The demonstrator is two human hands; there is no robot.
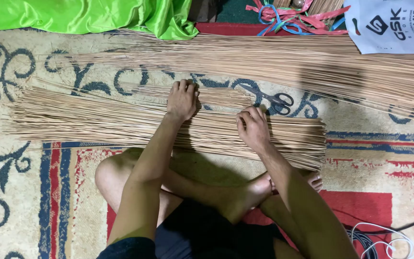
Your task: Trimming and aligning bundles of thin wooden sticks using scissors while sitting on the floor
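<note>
A flat layer of thin tan sticks [97, 120] lies across the patterned carpet in front of my crossed legs. My left hand [181, 100] rests palm down on the sticks, its fingers reaching to the far edge of the layer. My right hand [253, 127] is curled on the sticks a little to the right, fingers bent and pinching some of them. Black-handled scissors [276, 100] lie on the carpet just beyond my right hand.
A longer, thicker heap of the same sticks [288, 62] runs across the carpet farther away. Green shiny cloth [87, 17] lies at the top left. Coloured plastic strings [298, 17] and a white plastic bag [394, 24] are at the top right. A white cable [384, 240] coils at the bottom right.
</note>
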